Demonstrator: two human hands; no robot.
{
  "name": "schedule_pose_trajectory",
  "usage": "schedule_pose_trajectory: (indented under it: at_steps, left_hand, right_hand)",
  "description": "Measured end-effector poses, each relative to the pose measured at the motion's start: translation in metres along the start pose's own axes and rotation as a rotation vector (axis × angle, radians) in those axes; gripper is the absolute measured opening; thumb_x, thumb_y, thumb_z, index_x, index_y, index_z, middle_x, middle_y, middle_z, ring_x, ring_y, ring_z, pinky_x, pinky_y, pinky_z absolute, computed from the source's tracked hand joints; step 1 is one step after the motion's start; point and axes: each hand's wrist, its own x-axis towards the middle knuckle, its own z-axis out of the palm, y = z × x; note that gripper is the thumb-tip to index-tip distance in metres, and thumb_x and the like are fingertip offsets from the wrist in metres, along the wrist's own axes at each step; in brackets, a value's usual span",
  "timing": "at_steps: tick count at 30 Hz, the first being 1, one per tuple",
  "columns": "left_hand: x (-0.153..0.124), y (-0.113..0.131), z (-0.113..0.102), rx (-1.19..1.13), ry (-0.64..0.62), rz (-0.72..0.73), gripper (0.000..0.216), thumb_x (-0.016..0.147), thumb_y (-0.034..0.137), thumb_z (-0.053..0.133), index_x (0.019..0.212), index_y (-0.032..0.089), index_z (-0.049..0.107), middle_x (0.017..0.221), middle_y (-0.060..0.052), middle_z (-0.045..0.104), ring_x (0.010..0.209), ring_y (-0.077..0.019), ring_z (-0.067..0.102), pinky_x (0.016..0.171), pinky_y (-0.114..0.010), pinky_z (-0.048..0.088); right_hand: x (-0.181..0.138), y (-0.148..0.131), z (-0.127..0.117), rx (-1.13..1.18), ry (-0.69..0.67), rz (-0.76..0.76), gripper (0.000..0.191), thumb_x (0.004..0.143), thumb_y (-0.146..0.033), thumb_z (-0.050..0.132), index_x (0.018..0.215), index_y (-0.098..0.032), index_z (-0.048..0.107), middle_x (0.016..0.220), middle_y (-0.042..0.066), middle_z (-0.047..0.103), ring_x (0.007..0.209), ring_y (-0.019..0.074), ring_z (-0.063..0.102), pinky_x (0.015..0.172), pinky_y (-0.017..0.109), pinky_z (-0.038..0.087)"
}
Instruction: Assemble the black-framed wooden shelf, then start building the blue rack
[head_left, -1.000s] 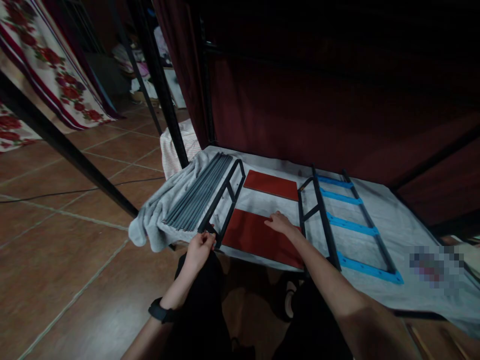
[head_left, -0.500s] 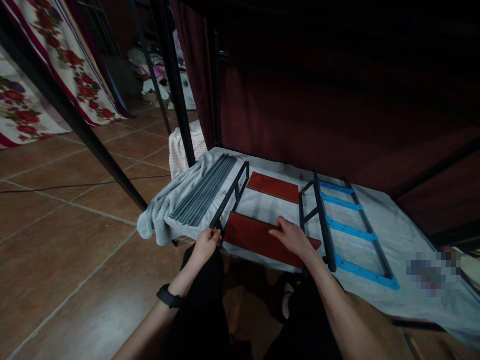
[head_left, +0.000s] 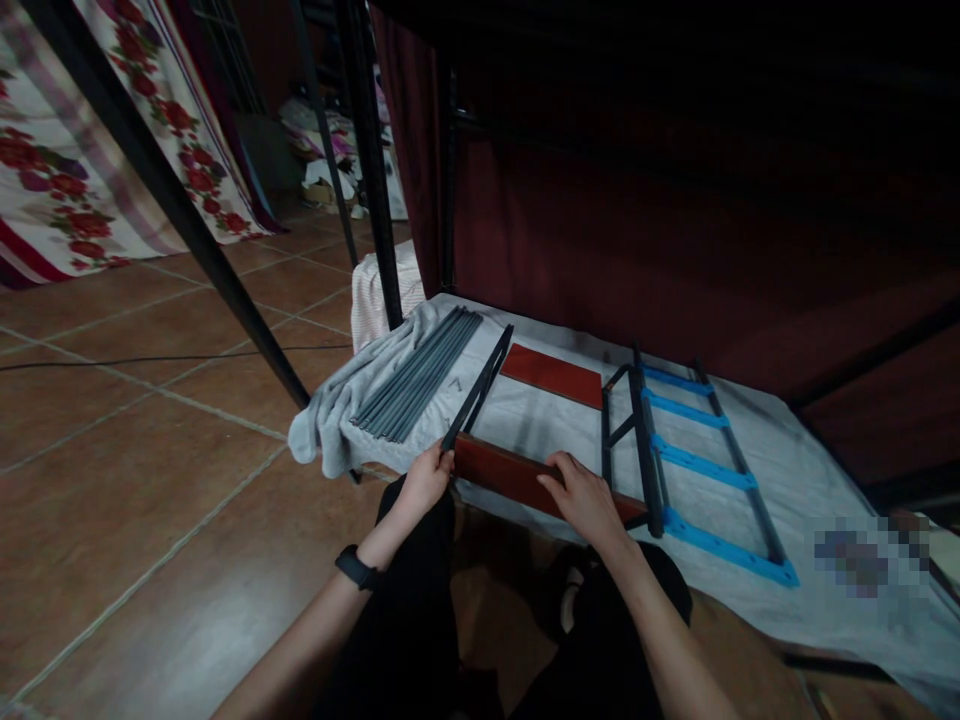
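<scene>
My left hand is closed on the near end of a narrow black metal frame, beside the left end of a red-brown board. My right hand grips that board's upper edge, with the thumb along it; the fingers' far side is hidden. The board stands tilted on its edge between the left frame and a second black frame. Behind it, a second red-brown board lies between the same two frames.
Grey tubes lie bundled on a grey cloth at left. Blue crosspieces join dark bars at right. A white sheet covers the bed surface. Black posts rise at left, and a dark red curtain hangs behind.
The left black frame has tipped over so its opening looks narrower. The near board has turned more onto its edge. My left hand has closed onto the frame's end. The view has shifted slightly left.
</scene>
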Motion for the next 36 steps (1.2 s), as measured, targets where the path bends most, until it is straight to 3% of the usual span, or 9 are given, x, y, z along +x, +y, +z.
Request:
schedule_pose_trajectory:
  at_steps: [5, 11, 20, 26, 31, 34, 36]
  left_hand:
    - [-0.003, 0.003, 0.001, 0.002, 0.009, 0.035, 0.017, 0.088, 0.022, 0.048, 0.093, 0.017, 0.064, 0.069, -0.005, 0.062, 0.073, -0.0221, 0.062, 0.067, -0.03, 0.046]
    - [-0.005, 0.002, 0.003, 0.16, 0.015, 0.061, 0.028, 0.091, 0.017, 0.044, 0.112, 0.015, 0.064, 0.087, -0.01, 0.07, 0.087, -0.0245, 0.068, 0.078, -0.032, 0.049]
    - [-0.007, 0.002, 0.001, 0.266, -0.056, 0.052, 0.046, 0.092, 0.014, 0.039, 0.136, 0.009, 0.05, 0.117, -0.021, 0.068, 0.105, -0.0269, 0.068, 0.089, -0.036, 0.05]
    - [-0.009, 0.0, 0.0, 0.24, -0.098, 0.048, 0.052, 0.089, 0.01, 0.037, 0.14, 0.007, 0.047, 0.114, -0.024, 0.068, 0.099, -0.0302, 0.069, 0.086, -0.04, 0.051]
    - [-0.002, -0.012, -0.009, -0.126, -0.011, 0.045, 0.043, 0.085, 0.015, 0.051, 0.127, 0.014, 0.059, 0.108, -0.018, 0.071, 0.094, -0.0285, 0.069, 0.086, -0.041, 0.051]
    - [0.004, -0.012, -0.021, -0.608, 0.168, -0.125, 0.031, 0.082, 0.025, 0.06, 0.112, 0.017, 0.062, 0.084, -0.008, 0.072, 0.077, -0.0219, 0.069, 0.072, -0.034, 0.054]
    - [0.006, -0.006, -0.028, -0.951, 0.217, -0.238, 0.028, 0.078, 0.03, 0.068, 0.102, 0.017, 0.062, 0.083, -0.007, 0.072, 0.075, -0.0193, 0.069, 0.069, -0.03, 0.054]
  right_hand:
    - [0.004, -0.004, 0.003, 0.018, -0.016, -0.062, 0.031, 0.099, -0.032, 0.04, 0.126, -0.024, 0.054, 0.123, 0.007, 0.064, 0.112, 0.0232, 0.061, 0.095, 0.036, 0.046]
    - [0.017, -0.024, 0.002, 0.016, -0.109, -0.169, 0.05, 0.098, -0.028, 0.041, 0.148, -0.024, 0.037, 0.135, 0.009, 0.058, 0.124, 0.0244, 0.055, 0.105, 0.042, 0.043]
    - [0.059, -0.08, 0.0, -0.045, -0.249, -0.361, 0.067, 0.097, -0.022, 0.041, 0.157, -0.029, 0.013, 0.139, 0.009, 0.055, 0.122, 0.0221, 0.058, 0.098, 0.035, 0.047]
    - [0.084, -0.102, 0.006, -0.156, -0.315, -0.418, 0.063, 0.095, -0.017, 0.039, 0.155, -0.032, 0.024, 0.129, 0.007, 0.064, 0.111, 0.0209, 0.064, 0.091, 0.031, 0.049]
    - [0.09, -0.104, 0.006, -0.135, -0.301, -0.426, 0.059, 0.094, -0.015, 0.04, 0.151, -0.031, 0.034, 0.129, 0.003, 0.065, 0.11, 0.0197, 0.066, 0.092, 0.031, 0.05]
    - [0.091, -0.103, 0.006, -0.138, -0.314, -0.431, 0.059, 0.094, -0.016, 0.041, 0.151, -0.03, 0.034, 0.129, 0.004, 0.066, 0.11, 0.0203, 0.066, 0.092, 0.032, 0.051]
    - [0.091, -0.103, 0.008, -0.131, -0.328, -0.433, 0.059, 0.094, -0.017, 0.042, 0.151, -0.029, 0.034, 0.13, 0.004, 0.065, 0.11, 0.0206, 0.067, 0.093, 0.033, 0.052]
